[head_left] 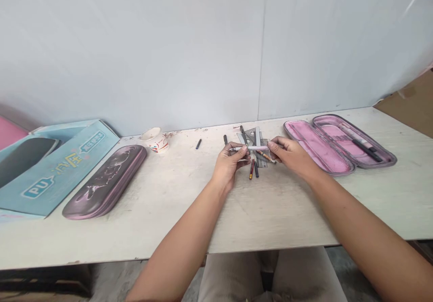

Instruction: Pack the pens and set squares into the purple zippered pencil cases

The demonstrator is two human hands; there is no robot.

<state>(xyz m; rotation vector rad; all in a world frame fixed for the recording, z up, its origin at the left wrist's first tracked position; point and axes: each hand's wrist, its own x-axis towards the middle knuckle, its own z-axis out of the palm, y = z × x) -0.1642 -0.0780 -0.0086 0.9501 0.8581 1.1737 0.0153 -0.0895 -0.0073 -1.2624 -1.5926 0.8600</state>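
Note:
My left hand point(230, 162) and my right hand point(291, 154) pinch the two ends of a white pen point(252, 148), held level just above the table. Under it lies a small heap of stationery: clear set squares and a ruler point(254, 136), a red pen point(251, 170), a dark pen point(256, 170) and a brown pencil point(267, 157). An open pink pencil case point(318, 146) lies to the right of my right hand, with a black pen point(366, 149) in its far half.
A closed purple pencil case point(104, 181) lies at the left beside a blue box point(57, 164). A tape roll point(154, 139) stands near the wall. A small dark cap point(198, 144) and a dark pen point(225, 139) lie loose. The table's front edge is near my knees.

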